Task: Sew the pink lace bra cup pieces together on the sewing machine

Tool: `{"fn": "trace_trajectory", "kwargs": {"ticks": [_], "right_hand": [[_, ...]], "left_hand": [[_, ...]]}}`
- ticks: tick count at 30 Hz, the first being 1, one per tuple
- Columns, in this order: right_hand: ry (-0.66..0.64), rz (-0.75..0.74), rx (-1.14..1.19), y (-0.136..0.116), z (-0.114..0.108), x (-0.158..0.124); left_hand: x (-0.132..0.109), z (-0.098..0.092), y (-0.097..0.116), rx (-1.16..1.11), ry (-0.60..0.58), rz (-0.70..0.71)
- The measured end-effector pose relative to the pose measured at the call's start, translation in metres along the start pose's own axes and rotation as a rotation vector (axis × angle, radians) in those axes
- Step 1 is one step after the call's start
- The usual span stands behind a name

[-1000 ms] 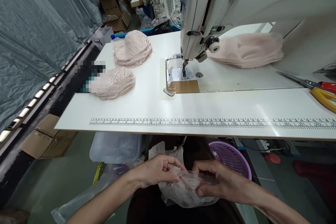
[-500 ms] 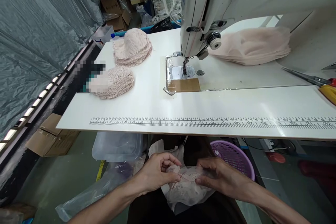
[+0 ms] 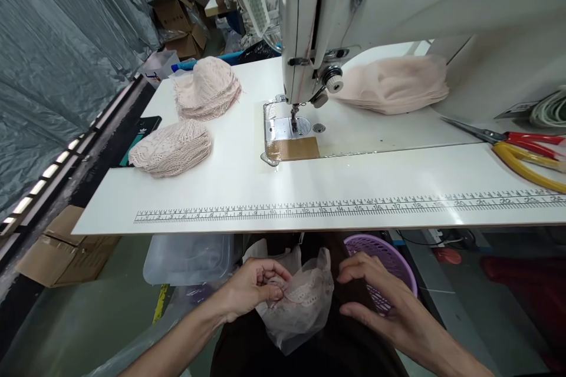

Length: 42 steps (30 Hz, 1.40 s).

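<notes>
Over my lap, below the table's front edge, my left hand (image 3: 260,287) pinches a pale pink piece of lace and sheer mesh fabric (image 3: 305,303) at its left side. The fabric hangs loosely and spreads to the right. Just right of it, my right hand (image 3: 374,288) holds nothing, its thumb and fingers apart, not touching the cloth. Above both hands stands a sewing machine (image 3: 305,29) with its presser foot (image 3: 294,118) over the metal plate. Pink thread runs down its head.
Two stacks of pink lace pieces (image 3: 207,88) (image 3: 172,147) lie on the left of the white table (image 3: 212,194). A pile of pink mesh (image 3: 393,85) sits under the machine arm. Scissors (image 3: 522,144) lie at right. Below are a purple basket (image 3: 384,247) and a plastic bin (image 3: 188,259).
My right hand has let go of the fabric and moved off to the right, its fingers spreading. My left hand keeps its pinch. The view has shifted somewhat to the right.
</notes>
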State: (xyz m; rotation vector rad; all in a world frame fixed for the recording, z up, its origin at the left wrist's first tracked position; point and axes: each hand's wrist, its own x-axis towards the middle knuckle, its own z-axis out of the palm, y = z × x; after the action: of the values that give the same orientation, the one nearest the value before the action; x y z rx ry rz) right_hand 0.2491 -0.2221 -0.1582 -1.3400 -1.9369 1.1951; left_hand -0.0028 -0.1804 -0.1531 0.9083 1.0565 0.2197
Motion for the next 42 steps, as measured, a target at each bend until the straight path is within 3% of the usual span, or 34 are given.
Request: {"fn": "trace_trajectory", "kwargs": {"ticks": [6, 11, 19, 28, 36, 42], "right_hand": [[-0.228, 0.136, 0.019, 0.006, 0.008, 0.012], [-0.263, 0.203, 0.022, 0.013, 0.014, 0.019], [-0.184, 0.136, 0.038, 0.017, 0.013, 0.019], [-0.269, 0.056, 0.187, 0.010, 0.007, 0.023], [-0.239, -0.026, 0.205, 0.002, 0.009, 0.037], [-0.456, -0.172, 0.215, 0.004, -0.005, 0.060]], "left_hand": [[0.004, -0.003, 0.002, 0.027, -0.028, 0.017], [0.002, -0.006, 0.001, 0.028, -0.023, 0.040], [0.005, -0.008, -0.001, 0.025, -0.049, 0.021], [0.007, -0.007, -0.001, 0.012, -0.052, 0.028], [0.008, -0.006, -0.002, -0.024, -0.051, 0.083], [0.011, -0.004, -0.001, -0.030, -0.086, 0.116]]}}
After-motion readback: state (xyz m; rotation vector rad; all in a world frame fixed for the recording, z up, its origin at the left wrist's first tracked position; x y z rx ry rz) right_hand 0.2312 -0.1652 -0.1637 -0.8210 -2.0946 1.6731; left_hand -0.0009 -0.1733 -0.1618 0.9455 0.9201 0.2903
